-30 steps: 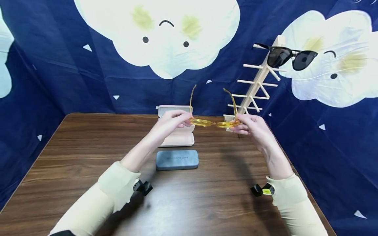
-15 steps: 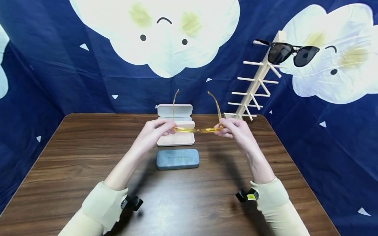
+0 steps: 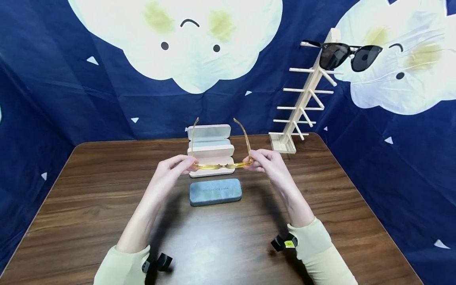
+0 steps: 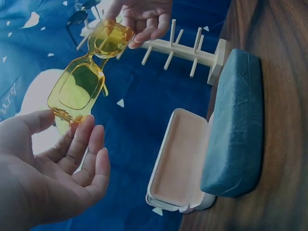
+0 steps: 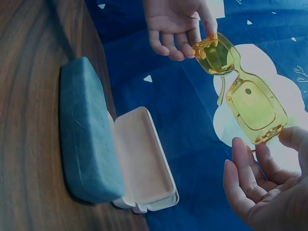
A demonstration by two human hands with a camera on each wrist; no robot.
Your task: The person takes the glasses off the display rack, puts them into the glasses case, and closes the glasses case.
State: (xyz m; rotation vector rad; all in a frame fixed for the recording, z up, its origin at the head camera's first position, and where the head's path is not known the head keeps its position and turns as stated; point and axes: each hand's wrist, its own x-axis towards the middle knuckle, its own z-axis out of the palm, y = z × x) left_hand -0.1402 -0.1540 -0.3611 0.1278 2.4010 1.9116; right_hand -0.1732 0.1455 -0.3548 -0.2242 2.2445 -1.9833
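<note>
One pair of yellow glasses (image 3: pixel 221 164) is held level in the air above the open white case (image 3: pixel 211 152), its two temples pointing up toward twelve o'clock; the left hand (image 3: pixel 174 168) pinches the frame's corner at nine o'clock between thumb and fingertips, the other fingers loosely spread in the left wrist view (image 4: pixel 57 163); the right hand (image 3: pixel 265 164) pinches the corner at three o'clock in the same way (image 5: pixel 262 178); the lenses show plainly only in the wrist views (image 4: pixel 89 72), being seen edge-on from the head view; part of the white case's tray is hidden behind the glasses and fingers. One closed grey-blue case (image 3: pixel 215 191) lies on the worktop (image 3: pixel 89 206) just at six o'clock of the white one; a line of print runs across its lid, too small to read. At two o'clock stands one wooden rack (image 3: pixel 303 103) with a single pair of dark sunglasses (image 3: pixel 347 57) on its top pegs. Both sleeves are cut off at the lower edge.
</note>
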